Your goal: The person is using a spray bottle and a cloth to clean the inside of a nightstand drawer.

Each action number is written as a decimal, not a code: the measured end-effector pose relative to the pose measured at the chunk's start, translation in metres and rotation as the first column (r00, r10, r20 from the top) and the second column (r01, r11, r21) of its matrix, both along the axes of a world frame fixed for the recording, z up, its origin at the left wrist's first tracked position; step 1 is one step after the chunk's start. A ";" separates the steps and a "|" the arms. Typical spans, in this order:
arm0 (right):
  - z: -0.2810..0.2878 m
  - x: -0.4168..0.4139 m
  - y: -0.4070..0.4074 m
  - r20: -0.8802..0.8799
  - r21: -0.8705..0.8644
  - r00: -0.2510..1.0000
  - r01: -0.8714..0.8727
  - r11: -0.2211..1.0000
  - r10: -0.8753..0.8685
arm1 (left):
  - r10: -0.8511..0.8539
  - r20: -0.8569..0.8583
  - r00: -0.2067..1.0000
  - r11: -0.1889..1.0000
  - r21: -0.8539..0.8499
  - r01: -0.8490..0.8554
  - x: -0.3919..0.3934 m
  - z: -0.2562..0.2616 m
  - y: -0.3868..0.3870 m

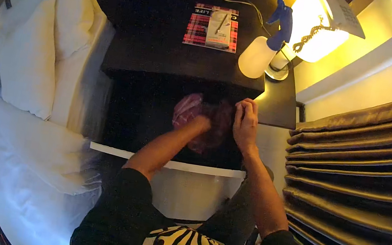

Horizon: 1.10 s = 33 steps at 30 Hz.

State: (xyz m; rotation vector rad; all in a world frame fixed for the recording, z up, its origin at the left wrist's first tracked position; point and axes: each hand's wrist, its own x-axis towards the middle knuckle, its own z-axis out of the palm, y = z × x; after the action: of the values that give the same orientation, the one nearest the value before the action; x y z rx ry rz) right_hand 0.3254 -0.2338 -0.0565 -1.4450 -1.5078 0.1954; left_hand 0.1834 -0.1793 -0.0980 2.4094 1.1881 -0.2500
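Before me an open drawer with a pale front panel extends from a dark cabinet. My left hand reaches down inside it, at a reddish, crumpled bundle that looks wrapped in clear plastic. Blur and deep shadow hide its fingers, so a grip cannot be made out. At the drawer's right side is my right hand, fingers bent, close to the cabinet's front corner. Whether it holds the drawer's side edge is unclear. Other dim, brownish contents lie between the two hands.
On the cabinet top are a red plaid notebook, a small box with a pen on it, and a white spray bottle with blue trigger. A lit lamp stands beyond. White bedding is left, a curtain right.
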 end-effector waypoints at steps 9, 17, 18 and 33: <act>0.000 0.000 -0.003 0.266 -0.077 0.960 -0.072 0.994 0.090 | -0.135 -0.047 0.990 0.986 -0.103 0.129 -0.030 -0.011 -0.003; -0.001 -0.001 0.000 0.365 -0.056 0.923 -0.111 0.992 0.123 | -0.047 -0.041 0.998 0.994 -0.096 0.043 -0.019 -0.030 0.026; -0.002 -0.001 0.000 0.394 -0.088 0.911 -0.093 0.992 0.120 | -0.034 -0.042 0.999 0.995 -0.090 0.030 -0.017 -0.027 0.029; 0.000 -0.002 0.002 0.360 -0.113 0.922 -0.109 0.988 0.142 | 0.290 -0.336 0.896 0.957 0.074 -0.282 -0.139 -0.026 0.076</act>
State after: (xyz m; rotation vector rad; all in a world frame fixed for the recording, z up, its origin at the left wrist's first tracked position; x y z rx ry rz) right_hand 0.3236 -0.2320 -0.0570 -1.5164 -1.9206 0.0726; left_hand 0.0449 -0.1038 -0.1241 2.2273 1.6893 -0.5840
